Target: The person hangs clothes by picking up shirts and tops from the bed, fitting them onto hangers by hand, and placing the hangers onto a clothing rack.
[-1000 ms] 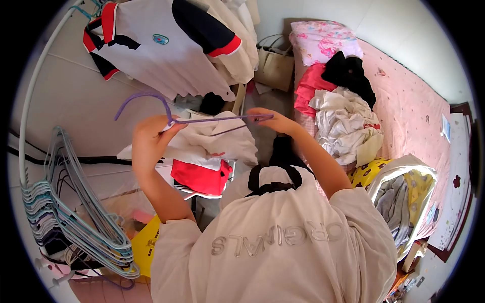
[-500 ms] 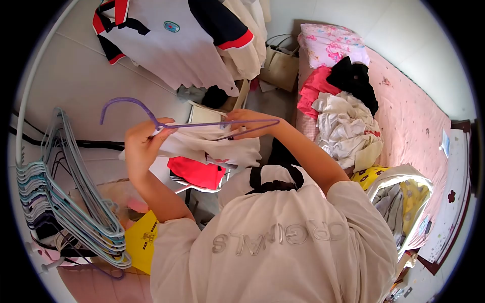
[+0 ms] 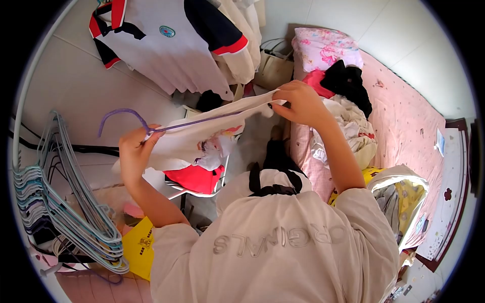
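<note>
Your left hand (image 3: 135, 146) is raised in front of you, elbow bent, thumb and fingers pinching the purple hanger (image 3: 197, 121) just below its hook. Your right arm reaches farther forward, and your right hand (image 3: 299, 103) grips the edge of the white garment (image 3: 182, 145), which spans between your hands, the hanger lying along it.

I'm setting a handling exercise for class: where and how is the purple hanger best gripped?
Probably by a pinch at the neck of the purple hanger, below the hook, coming from the near left side, as the left hand does. That part is narrow, the hook curves clear of it, and the bar's far end is hidden by the white garment.
</note>
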Available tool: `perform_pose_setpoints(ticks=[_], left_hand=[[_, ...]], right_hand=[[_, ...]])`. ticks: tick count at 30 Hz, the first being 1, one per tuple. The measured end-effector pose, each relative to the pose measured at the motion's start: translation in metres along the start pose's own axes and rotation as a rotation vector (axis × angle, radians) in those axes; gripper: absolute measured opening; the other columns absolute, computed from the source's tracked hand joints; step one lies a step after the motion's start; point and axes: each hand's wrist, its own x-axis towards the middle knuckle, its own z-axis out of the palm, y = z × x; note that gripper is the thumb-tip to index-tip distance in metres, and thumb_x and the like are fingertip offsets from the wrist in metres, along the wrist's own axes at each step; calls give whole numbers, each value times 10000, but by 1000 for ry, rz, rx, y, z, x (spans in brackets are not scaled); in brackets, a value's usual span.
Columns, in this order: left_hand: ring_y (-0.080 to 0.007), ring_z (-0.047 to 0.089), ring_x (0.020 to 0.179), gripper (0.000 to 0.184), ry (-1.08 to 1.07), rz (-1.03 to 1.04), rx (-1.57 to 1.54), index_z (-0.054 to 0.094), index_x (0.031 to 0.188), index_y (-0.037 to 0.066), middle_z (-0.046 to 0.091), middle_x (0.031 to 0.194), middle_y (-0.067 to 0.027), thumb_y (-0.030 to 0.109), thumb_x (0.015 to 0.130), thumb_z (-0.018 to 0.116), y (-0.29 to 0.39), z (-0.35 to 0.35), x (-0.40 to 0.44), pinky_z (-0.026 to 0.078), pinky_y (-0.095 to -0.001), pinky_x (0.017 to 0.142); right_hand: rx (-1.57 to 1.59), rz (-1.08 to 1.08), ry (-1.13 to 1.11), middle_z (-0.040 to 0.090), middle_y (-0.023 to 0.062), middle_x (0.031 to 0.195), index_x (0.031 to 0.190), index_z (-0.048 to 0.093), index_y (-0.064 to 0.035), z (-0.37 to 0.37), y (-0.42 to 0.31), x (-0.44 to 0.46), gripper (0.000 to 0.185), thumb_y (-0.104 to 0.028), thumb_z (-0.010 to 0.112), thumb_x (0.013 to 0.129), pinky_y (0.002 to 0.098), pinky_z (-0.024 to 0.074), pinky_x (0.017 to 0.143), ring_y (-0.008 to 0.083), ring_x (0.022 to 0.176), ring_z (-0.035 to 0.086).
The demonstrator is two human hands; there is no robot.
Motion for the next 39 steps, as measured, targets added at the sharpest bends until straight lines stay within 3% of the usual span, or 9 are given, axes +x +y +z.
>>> perform_pose_setpoints(ticks=[11, 17, 21, 23, 26, 32, 36, 37, 39], left_hand=[[-174, 422, 461, 166, 36, 74, -125, 620, 818, -17, 506, 571, -118, 120, 734, 662, 27, 57, 14, 346, -259, 451], [-167, 347, 442, 170, 68, 17, -86, 613, 792, -23, 427, 530, -119, 131, 741, 662, 27, 59, 14, 285, -280, 419], [-85, 341, 450, 158, 86, 39, -71, 631, 803, -20, 463, 523, -56, 127, 749, 659, 22, 58, 12, 267, -237, 416], [-126, 376, 448, 151, 77, 45, -122, 624, 789, -16, 468, 530, -84, 119, 736, 665, 21, 60, 11, 298, -252, 425], [-145, 412, 452, 144, 60, 80, -189, 621, 781, -14, 490, 542, -90, 107, 723, 671, 25, 65, 12, 326, -255, 435], [-139, 426, 454, 144, 39, 197, -221, 621, 783, -12, 510, 554, -82, 99, 709, 677, 38, 75, 16, 335, -250, 441], [-108, 423, 462, 130, 65, 85, -282, 624, 789, -11, 512, 549, -58, 89, 719, 669, 22, 76, 17, 324, -237, 439], [-96, 422, 469, 122, 61, 45, -295, 626, 791, -11, 508, 547, -48, 84, 725, 664, 19, 73, 16, 321, -232, 440], [-71, 420, 483, 107, 44, -33, -323, 628, 795, -10, 500, 542, -29, 74, 735, 655, 18, 66, 13, 314, -221, 440]], right_hand=[[4, -136, 113, 545, 65, 753, 762, 556, -63, -1, -8, 5, 169, -30, 599, 603, 361, 442, 664, 262, 764, 538], [-79, 66, 27, 512, 75, 721, 757, 547, -61, -16, -9, -3, 157, -36, 597, 610, 359, 440, 661, 275, 733, 525], [-19, 40, 13, 499, 78, 758, 783, 530, -57, -19, -3, -10, 181, -28, 602, 620, 357, 432, 661, 274, 758, 511], [34, 6, 17, 500, 76, 787, 795, 520, -54, -16, -10, -7, 197, -18, 606, 621, 357, 430, 662, 270, 779, 506], [9, -70, 11, 493, 74, 805, 916, 527, -72, 0, -12, 0, 310, -11, 618, 626, 356, 428, 675, 271, 825, 501], [268, 108, 12, 532, 77, 847, 1183, 436, -99, 20, -36, 9, 576, -22, 634, 648, 361, 445, 675, 293, 797, 535], [-60, 376, 198, 553, 76, 800, 1036, 516, -78, 35, -15, 0, 394, -125, 662, 672, 352, 447, 632, 287, 744, 561], [-99, 386, 226, 549, 76, 788, 905, 541, -71, 32, -13, -3, 269, -186, 653, 690, 357, 439, 614, 291, 731, 558], [-175, 455, 183, 552, 78, 770, 855, 537, -63, 29, -12, -4, 270, -211, 665, 669, 374, 444, 627, 284, 760, 562]])
